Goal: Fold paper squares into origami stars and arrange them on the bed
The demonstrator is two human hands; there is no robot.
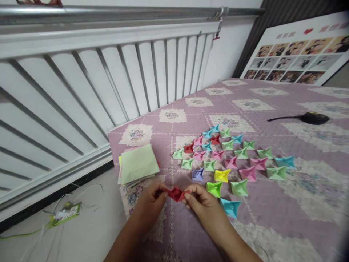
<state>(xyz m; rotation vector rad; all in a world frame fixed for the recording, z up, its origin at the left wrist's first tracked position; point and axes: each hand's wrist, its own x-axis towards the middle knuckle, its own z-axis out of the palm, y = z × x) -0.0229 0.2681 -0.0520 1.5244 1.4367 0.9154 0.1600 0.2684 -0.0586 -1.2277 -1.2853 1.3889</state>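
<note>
With our left hand [152, 198] and right hand [203, 200] we pinch the red folded paper [176, 194] by its ends, above the cloth [188, 233] toward its left edge, near the paper stack [140, 163].

Gap between paper stack [139, 164] and boats [231, 162]

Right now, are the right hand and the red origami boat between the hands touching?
Touching. The head view shows the right hand pinching one pointed end of the red origami boat in its fingers.
</note>
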